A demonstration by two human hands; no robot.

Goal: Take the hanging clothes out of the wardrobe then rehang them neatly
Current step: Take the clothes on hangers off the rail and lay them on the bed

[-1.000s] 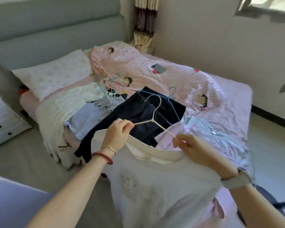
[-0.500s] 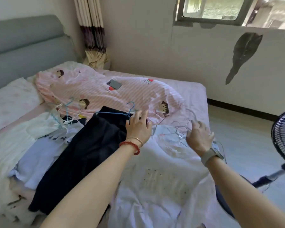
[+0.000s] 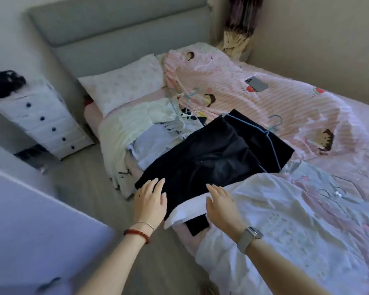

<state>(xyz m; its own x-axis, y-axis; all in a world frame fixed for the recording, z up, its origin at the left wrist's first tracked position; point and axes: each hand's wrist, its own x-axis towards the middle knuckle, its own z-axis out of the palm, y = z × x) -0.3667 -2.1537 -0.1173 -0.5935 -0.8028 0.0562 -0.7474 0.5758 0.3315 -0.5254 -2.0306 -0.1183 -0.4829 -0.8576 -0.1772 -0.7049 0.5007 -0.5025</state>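
A black garment [image 3: 211, 154] on a blue hanger [image 3: 272, 137] lies across the bed [image 3: 360, 167]. A white t-shirt [image 3: 285, 213] is spread flat beside it at the near right, its sleeve overlapping the black cloth. My left hand [image 3: 150, 202] hovers with straight fingers over the near-left corner of the black garment. My right hand [image 3: 221, 204] is flat over the white sleeve. Further left lie a pale blue-white garment [image 3: 156, 141] and a cream one [image 3: 124, 128], with more blue hangers [image 3: 183, 103] above them. Thin wire hangers [image 3: 337, 194] lie to the right.
A pink striped duvet [image 3: 264, 99] covers the far side of the bed, with a phone [image 3: 256, 83] on it. A pillow [image 3: 124, 81] rests against the grey headboard [image 3: 126, 35]. A white drawer unit [image 3: 41, 116] stands at the left. A pale panel [image 3: 30, 220] fills the near left.
Both hands have let go of the white t-shirt and its hanger; it now lies flat on the bed. The hands moved toward the near bed edge, and the view swung left.
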